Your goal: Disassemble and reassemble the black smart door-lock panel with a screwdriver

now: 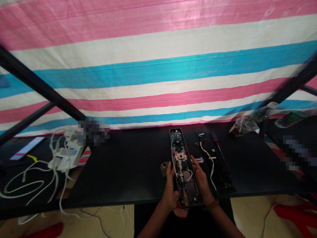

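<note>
Electronics casing (182,162), long and open-topped, is clasped along its sides between the left hand (170,191) and right hand (203,181).

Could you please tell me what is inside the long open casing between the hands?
Inside the long open casing are a circuit board toward the far end, a round ringed part and white wiring. Whatever lies beneath the board is covered.
</note>
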The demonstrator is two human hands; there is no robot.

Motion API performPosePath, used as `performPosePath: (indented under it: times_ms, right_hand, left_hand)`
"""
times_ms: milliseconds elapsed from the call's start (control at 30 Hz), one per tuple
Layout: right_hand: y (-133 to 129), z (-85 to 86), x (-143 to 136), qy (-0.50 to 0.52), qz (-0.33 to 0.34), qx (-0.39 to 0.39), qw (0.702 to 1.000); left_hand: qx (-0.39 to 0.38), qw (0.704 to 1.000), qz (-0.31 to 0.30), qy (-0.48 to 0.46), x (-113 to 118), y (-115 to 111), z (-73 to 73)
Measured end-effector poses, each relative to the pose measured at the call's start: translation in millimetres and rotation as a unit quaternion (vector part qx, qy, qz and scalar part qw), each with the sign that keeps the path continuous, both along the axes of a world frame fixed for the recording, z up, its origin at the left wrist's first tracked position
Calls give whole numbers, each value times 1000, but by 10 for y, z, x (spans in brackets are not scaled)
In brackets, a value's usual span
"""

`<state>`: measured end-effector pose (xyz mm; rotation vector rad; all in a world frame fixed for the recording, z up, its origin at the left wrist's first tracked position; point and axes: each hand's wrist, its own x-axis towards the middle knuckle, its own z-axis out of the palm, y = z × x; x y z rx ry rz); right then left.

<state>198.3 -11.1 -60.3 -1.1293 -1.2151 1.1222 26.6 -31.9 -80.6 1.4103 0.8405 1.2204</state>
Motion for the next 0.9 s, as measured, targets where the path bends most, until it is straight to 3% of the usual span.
performPosePath:
  times_ms: [167, 400, 533, 667, 900]
  right_hand:
    - [10, -54, 21, 38, 21, 14, 999]
    - [-31, 5, 11, 39, 28, 18, 999]
    - [-7, -14, 7, -7, -34, -12, 999]
    - [32, -119, 15, -70, -91, -40, 993]
    - [-17, -113, 15, -44, -43, -5, 998]
  left_hand:
    - [-1, 1000, -12, -2, 19, 7, -3]
    - [-42, 999, 3, -2, -15, -19, 37]
    - [-59, 997, -4, -40, 20, -20, 133]
    - [-82, 993, 41, -77, 90, -17, 227]
    - [-60, 995, 60, -50, 66, -1, 260]
